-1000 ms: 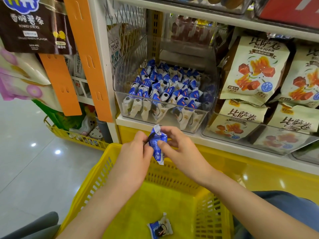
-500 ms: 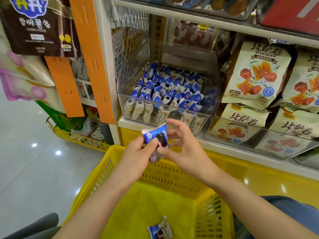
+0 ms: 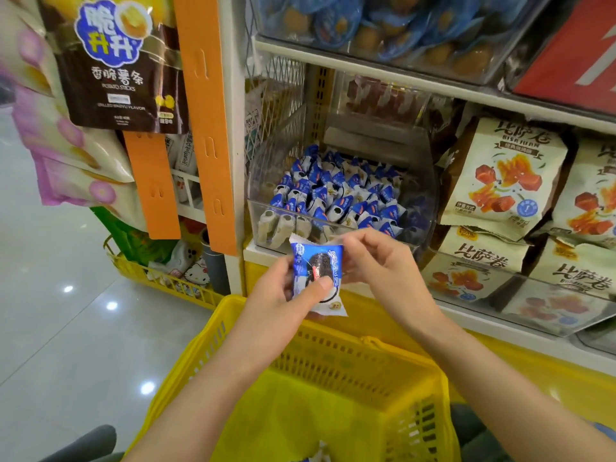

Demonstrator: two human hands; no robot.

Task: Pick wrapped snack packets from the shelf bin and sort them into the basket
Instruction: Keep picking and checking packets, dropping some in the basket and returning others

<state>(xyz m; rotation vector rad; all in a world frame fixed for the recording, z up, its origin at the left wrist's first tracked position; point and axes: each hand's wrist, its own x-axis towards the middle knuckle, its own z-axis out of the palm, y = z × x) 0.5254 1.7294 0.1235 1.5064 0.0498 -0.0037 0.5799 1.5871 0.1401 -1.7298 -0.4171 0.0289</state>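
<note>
Between the two hands, just above the far rim of the basket, a blue and white snack packet (image 3: 316,278) is held upright with its printed face (a dark sandwich biscuit on blue) turned to the camera. The left hand (image 3: 276,295) grips it from the left and below, the thumb pressed flat across the lower front and the fingers curled behind. The right hand (image 3: 383,271) meets it from the right, its thumb and fingertips pinching the upper right edge of the wrapper. Both forearms reach in from the bottom of the view, over the yellow basket (image 3: 366,355), whose slotted walls open directly under the packet. On the basket's floor, at the very bottom edge of the view, a corner of another blue and white packet (image 3: 318,456) shows. Just behind the hands a clear shelf bin (image 3: 263,168) stands on the white shelf (image 3: 263,256), holding a heap of the same small packets (image 3: 336,195). To the right of the bin lie cream bags (image 3: 503,181) printed with orange and red pieces. To the left, orange strips (image 3: 200,111) hang down the shelf's upright, with a dark bag of potato sticks (image 3: 116,61) beside them, above a pale glossy floor (image 3: 66,328).
</note>
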